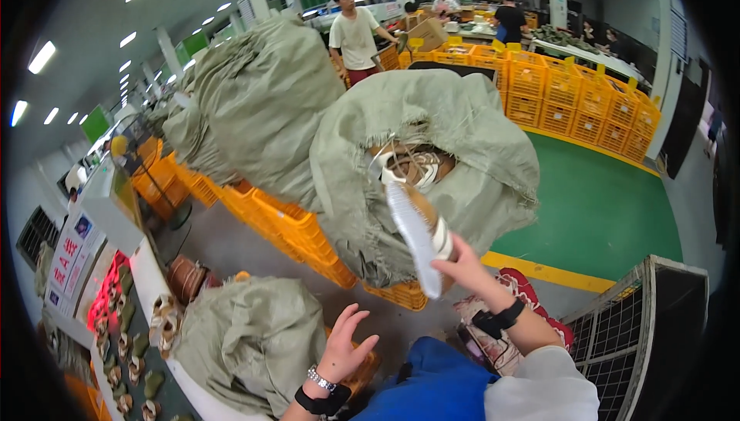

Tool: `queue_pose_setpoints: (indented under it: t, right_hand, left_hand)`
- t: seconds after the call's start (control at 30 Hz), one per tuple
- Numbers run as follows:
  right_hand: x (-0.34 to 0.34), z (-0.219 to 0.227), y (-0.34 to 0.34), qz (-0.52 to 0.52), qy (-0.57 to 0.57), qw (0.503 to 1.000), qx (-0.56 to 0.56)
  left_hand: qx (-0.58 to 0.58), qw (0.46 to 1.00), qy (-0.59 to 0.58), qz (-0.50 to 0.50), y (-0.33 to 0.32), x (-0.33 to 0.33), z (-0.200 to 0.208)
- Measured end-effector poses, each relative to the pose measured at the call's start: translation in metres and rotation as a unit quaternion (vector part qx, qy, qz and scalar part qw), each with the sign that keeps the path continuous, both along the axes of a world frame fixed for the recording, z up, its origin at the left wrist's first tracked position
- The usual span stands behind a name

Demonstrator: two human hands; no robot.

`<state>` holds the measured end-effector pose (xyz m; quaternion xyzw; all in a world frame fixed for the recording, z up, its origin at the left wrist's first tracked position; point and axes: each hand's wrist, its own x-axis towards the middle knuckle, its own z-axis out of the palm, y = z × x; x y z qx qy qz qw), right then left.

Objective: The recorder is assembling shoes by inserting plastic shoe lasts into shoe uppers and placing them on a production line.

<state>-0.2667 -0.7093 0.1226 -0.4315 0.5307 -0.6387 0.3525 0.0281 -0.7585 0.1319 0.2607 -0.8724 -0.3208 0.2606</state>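
Observation:
My right hand point(467, 268) grips a sandal point(417, 230) by its white strap end. The pale sole faces left, and a tan inner side shows. Just beyond it, a big grey-green woven sack point(347, 136) gapes open. White and tan footwear with laces or straps point(416, 165) shows in its mouth. Lower down, my left hand point(344, 350) is empty, its fingers spread. It hovers beside a smaller woven sack point(250, 336).
Orange crates point(289, 232) run under the sacks, with another large sack point(258, 89) behind. A conveyor point(158, 351) carrying sandals lies at left. A wire-mesh rack point(617, 336) and red shoes point(524, 290) are at right. A person point(356, 39) stands beyond the sacks.

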Motion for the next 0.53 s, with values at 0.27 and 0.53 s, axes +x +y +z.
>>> queue_pose_setpoints:
  t: [0.27, 0.53]
  right_hand:
    - [-0.103, 0.074, -0.011, -0.262, 0.458, 0.811, 0.252]
    - [-0.160, 0.124, -0.080, -0.194, 0.518, 0.742, 0.379]
  left_hand:
    - [-0.144, 0.973, 0.083, -0.162, -0.118, -0.101, 0.051]
    - [-0.207, 0.929, 0.110, -0.286, -0.203, -0.259, 0.073]
